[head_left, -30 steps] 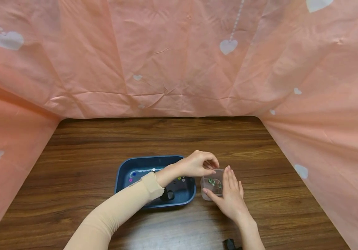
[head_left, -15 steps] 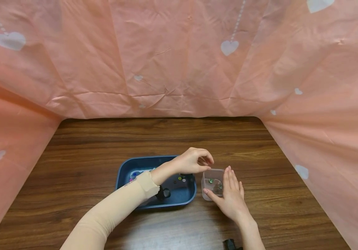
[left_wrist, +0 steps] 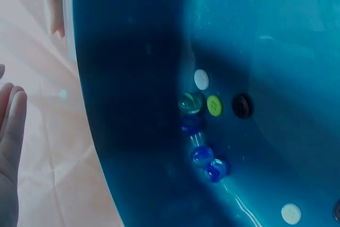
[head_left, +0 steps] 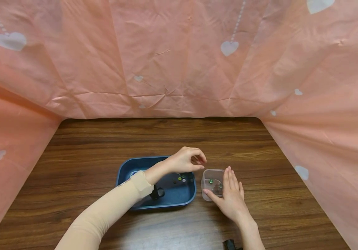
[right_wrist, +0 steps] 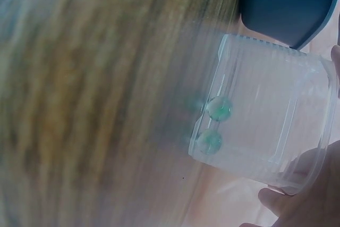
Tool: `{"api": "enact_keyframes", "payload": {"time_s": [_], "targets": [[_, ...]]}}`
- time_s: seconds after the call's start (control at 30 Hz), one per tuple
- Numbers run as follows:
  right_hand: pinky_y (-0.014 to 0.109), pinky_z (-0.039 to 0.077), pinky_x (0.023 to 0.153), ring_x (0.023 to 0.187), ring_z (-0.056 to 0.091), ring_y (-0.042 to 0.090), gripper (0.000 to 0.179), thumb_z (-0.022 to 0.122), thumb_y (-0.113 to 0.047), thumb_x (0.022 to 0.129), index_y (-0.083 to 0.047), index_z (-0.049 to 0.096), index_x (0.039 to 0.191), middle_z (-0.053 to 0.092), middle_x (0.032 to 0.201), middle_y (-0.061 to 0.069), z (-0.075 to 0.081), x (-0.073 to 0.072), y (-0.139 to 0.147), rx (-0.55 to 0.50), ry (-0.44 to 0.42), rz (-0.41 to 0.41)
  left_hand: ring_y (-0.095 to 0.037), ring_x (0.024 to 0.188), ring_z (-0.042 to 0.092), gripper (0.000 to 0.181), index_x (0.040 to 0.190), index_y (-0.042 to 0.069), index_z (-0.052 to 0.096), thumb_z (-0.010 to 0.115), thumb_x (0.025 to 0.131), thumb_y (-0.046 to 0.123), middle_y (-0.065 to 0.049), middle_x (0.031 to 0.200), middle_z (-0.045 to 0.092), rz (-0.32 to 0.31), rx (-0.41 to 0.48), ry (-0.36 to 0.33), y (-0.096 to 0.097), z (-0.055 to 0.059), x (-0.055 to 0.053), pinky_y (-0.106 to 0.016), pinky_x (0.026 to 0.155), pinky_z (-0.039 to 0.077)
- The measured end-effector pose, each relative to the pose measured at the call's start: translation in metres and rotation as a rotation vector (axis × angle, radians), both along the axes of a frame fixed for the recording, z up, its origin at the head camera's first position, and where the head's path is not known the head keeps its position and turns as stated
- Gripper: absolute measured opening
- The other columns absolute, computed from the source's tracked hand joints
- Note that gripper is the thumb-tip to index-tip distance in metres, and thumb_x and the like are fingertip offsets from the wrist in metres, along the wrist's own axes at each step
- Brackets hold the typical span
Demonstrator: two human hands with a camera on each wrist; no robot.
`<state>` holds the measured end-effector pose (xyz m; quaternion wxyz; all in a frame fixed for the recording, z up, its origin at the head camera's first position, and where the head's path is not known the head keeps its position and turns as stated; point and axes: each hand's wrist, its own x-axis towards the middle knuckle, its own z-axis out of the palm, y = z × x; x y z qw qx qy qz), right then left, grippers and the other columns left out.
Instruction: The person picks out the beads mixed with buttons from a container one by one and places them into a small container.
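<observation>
My left hand point(head_left: 186, 159) hovers over the right end of a blue tub point(head_left: 179, 198), fingers loosely bent, thumb and fingertips apart. Nothing shows between them. A small clear plastic container point(head_left: 213, 172) stands just right of the tub. My right hand point(head_left: 232, 198) steadies it, thumb across the near side and straight fingers along the right wall. Two green-tinted glass marbles point(right_wrist: 219, 108) lie on its bottom. Inside the tub, the left wrist view shows several blue marbles point(left_wrist: 202, 155), a green marble point(left_wrist: 190, 103) and buttons, including a yellow-green button point(left_wrist: 214, 106).
A black button point(left_wrist: 242, 106) and a white button point(left_wrist: 291, 213) also lie in the tub. The brown wood-grain table point(head_left: 153, 135) is enclosed by pink heart-print cloth point(head_left: 179, 69). Black wrist-camera parts point(head_left: 230, 244) show at the wrists.
My left hand has moved left from above the clear container to over the tub's right end. The marbles in the container lie slightly differently; my right hand has kept its place.
</observation>
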<state>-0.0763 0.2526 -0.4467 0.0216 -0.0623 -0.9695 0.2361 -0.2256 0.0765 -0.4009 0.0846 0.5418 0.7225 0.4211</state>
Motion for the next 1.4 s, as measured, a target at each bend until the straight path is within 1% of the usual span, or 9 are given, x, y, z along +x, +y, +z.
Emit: {"api": "enact_keyframes", "payload": {"time_s": [0.17,0.37,0.5,0.73,0.8,0.93,1.07,1.3,1.4], "targets": [[0.064,0.006,0.104,0.139,0.001,0.035,0.110,0.051,-0.068,0.078,-0.002,-0.006,0.145,-0.003,0.152,0.019,0.000,0.000,0.000,-0.002,0.000,0.002,-0.017,0.084,0.066,0.017,0.096,0.005,0.062,0.068,0.081,0.008,-0.009,0.094,0.064,0.010,0.008,-0.011,-0.005,-0.001,-0.002,-0.024,0.073,0.054],[0.064,0.006,0.104,0.139,0.002,0.036,0.110,0.050,-0.068,0.078,-0.002,-0.005,0.145,-0.001,0.152,0.020,0.000,0.000,0.000,-0.002,-0.002,0.003,-0.021,0.084,0.066,0.016,0.095,0.005,0.062,0.067,0.081,0.009,-0.006,0.093,0.063,0.016,0.021,-0.018,-0.010,-0.004,-0.005,-0.030,0.074,0.054],[0.064,0.005,0.104,0.139,0.001,0.036,0.110,0.050,-0.069,0.078,-0.002,-0.006,0.145,-0.003,0.152,0.019,0.000,0.001,0.001,-0.006,-0.013,0.002,-0.015,0.082,0.065,0.015,0.094,0.006,0.062,0.068,0.081,0.009,-0.005,0.092,0.063,0.027,0.032,-0.006,-0.012,-0.005,-0.006,-0.028,0.073,0.054],[0.064,0.006,0.104,0.139,0.001,0.035,0.109,0.050,-0.068,0.078,-0.003,-0.006,0.145,-0.002,0.152,0.020,0.000,0.001,0.001,-0.012,0.001,0.009,-0.018,0.083,0.065,0.016,0.095,0.005,0.062,0.068,0.081,0.010,-0.010,0.093,0.064,0.032,0.039,0.015,-0.017,-0.005,-0.006,-0.026,0.074,0.054],[0.064,0.006,0.104,0.139,0.002,0.035,0.109,0.050,-0.068,0.078,-0.003,-0.006,0.145,-0.002,0.152,0.020,0.000,0.001,0.001,-0.011,0.000,0.009,-0.017,0.083,0.065,0.017,0.095,0.004,0.063,0.068,0.081,0.011,-0.008,0.092,0.064,0.037,0.039,0.014,-0.018,-0.005,-0.005,-0.025,0.074,0.054],[0.064,0.005,0.104,0.139,0.002,0.036,0.110,0.049,-0.069,0.078,-0.002,-0.006,0.145,-0.003,0.152,0.019,0.001,0.000,0.000,-0.007,-0.013,0.004,-0.017,0.083,0.065,0.018,0.096,0.003,0.063,0.069,0.080,0.010,-0.008,0.092,0.064,0.043,0.039,-0.001,-0.021,-0.004,-0.006,-0.024,0.074,0.054],[0.064,0.005,0.104,0.139,0.002,0.036,0.110,0.049,-0.069,0.077,-0.002,-0.006,0.145,-0.004,0.152,0.018,0.002,0.000,0.000,-0.005,-0.020,0.000,-0.014,0.083,0.065,0.018,0.096,0.003,0.063,0.069,0.081,0.011,-0.009,0.093,0.064,0.050,0.041,0.002,-0.025,-0.004,-0.008,-0.021,0.074,0.053],[0.065,0.005,0.104,0.139,0.001,0.036,0.110,0.050,-0.069,0.078,-0.001,-0.005,0.145,-0.004,0.152,0.018,0.002,0.000,-0.001,-0.017,-0.013,0.001,-0.011,0.081,0.064,0.015,0.093,0.006,0.063,0.069,0.080,0.010,-0.011,0.091,0.065,0.069,0.044,0.001,-0.032,-0.003,-0.011,-0.029,0.073,0.055],[0.065,0.005,0.104,0.139,0.000,0.035,0.110,0.050,-0.069,0.078,-0.002,-0.006,0.145,-0.004,0.152,0.018,0.002,0.000,-0.001,-0.019,-0.013,0.000,-0.010,0.080,0.064,0.013,0.092,0.007,0.064,0.069,0.081,0.011,-0.011,0.090,0.065,0.080,0.037,-0.006,-0.035,-0.004,-0.012,-0.028,0.073,0.055]]}}
